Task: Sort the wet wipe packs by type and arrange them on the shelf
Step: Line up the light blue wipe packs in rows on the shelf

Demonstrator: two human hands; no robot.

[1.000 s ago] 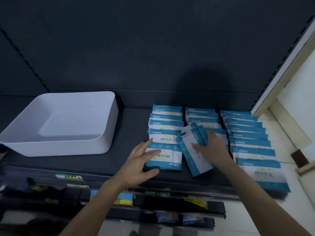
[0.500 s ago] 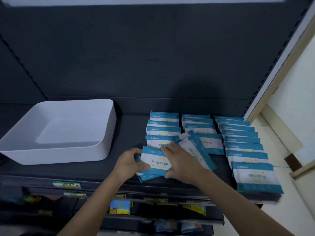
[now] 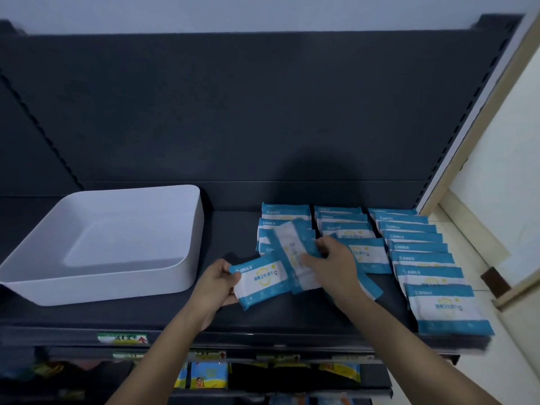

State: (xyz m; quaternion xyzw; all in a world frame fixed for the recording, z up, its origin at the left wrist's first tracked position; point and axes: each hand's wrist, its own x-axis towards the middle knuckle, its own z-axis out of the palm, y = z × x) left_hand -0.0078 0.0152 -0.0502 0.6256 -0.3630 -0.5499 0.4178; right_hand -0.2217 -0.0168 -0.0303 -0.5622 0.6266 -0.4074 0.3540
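Blue-and-white wet wipe packs lie in three overlapping rows on the dark shelf (image 3: 233, 314): a left row (image 3: 285, 213), a middle row (image 3: 340, 222) and a right row (image 3: 415, 238) that ends in a large front pack (image 3: 445, 306). My left hand (image 3: 214, 283) grips the left end of one tilted pack (image 3: 260, 280) just above the shelf. My right hand (image 3: 331, 263) holds a blurred pack (image 3: 292, 248) lifted over the left row. Another loose pack (image 3: 369, 287) sticks out from under my right wrist.
An empty white plastic bin (image 3: 187, 252) stands on the shelf to the left of the packs. The shelf's dark back panel (image 3: 233, 112) rises behind. Lower shelves (image 3: 204, 375) hold yellow-and-blue packets. A pale wall and floor lie to the right.
The view has tilted up. My left hand has pulled one pack a little left, off the front of the left row. My right hand has lifted another pack over that row.
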